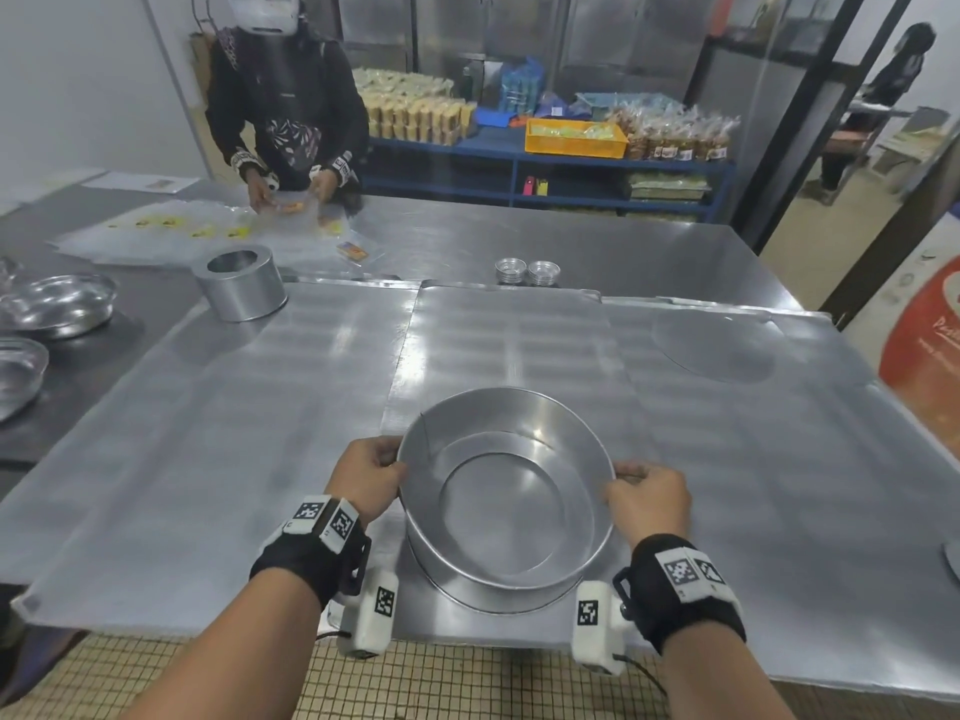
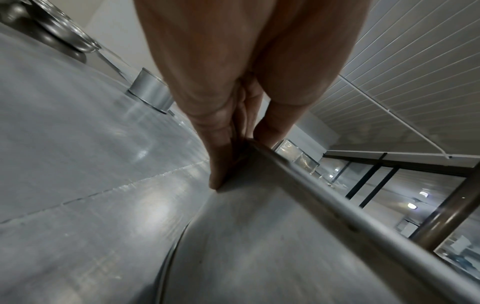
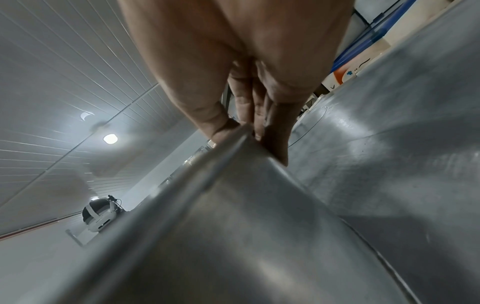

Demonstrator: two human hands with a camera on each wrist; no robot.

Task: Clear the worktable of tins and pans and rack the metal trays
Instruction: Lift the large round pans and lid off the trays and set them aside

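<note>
A large round cake tin (image 1: 506,491) sits at the 6 o'clock edge of the steel tabletop (image 1: 597,241), resting on the middle one of three flat metal trays (image 1: 291,366) laid side by side. The left hand (image 1: 370,475) pinches the tin's rim at 9 o'clock, thumb inside and fingers (image 2: 221,144) down the outer wall; the right hand (image 1: 649,498) clamps the rim at 3 o'clock the same way, fingers (image 3: 275,131) outside. A loose round base disc shows inside the tin.

At 11 o'clock a smaller, taller round tin (image 1: 241,285) stands on the left tray's far corner. At 12 o'clock, just past the trays, sit two stacks of small tart moulds (image 1: 527,272). At 9 o'clock two steel bowls (image 1: 57,304) rest on the dark tabletop. A flat round disc (image 1: 714,345) lies on the right tray at 2 o'clock. Another person (image 1: 285,96) works with clear packets at the far side.
</note>
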